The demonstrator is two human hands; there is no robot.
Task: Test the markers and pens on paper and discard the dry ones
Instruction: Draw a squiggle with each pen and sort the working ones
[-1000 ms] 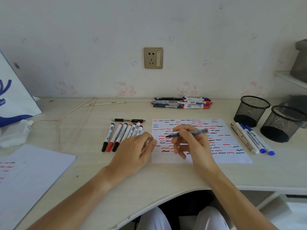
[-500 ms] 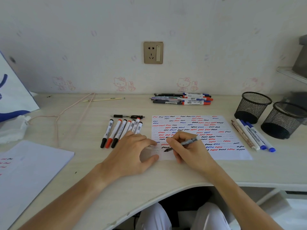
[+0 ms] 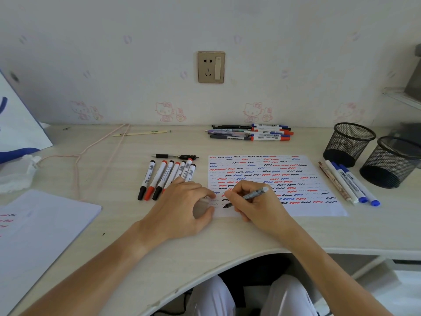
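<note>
- The sheet of paper point(image 3: 296, 179) lies flat on the worktop point(image 3: 250, 233), covered in rows of red, blue and black squiggles; everything else is placed from it.
- The right hand point(image 3: 257, 206) rests on the paper's near left part, its grip pinched round a grey pen point(image 3: 250, 196) with the dark tip down on the sheet.
- The left hand point(image 3: 184, 206) lies at the paper's left edge, fingertips on the sheet, grip loosely curled; a pale cap-like thing seems tucked under the palm, but I cannot tell for sure.
- Just left of the paper is a row of white markers point(image 3: 164, 176) with black and red caps, partly under the left hand, and a black pen point(image 3: 175, 156) across their far ends.
- Beyond the paper, near the wall, is a pile of pens and markers point(image 3: 250, 132).
- Right of the paper lie three pens point(image 3: 348, 183), two blue-capped, and past them two black mesh cups point(image 3: 348, 142).
- Well left of the paper, a second marked sheet point(image 3: 41, 224).
</note>
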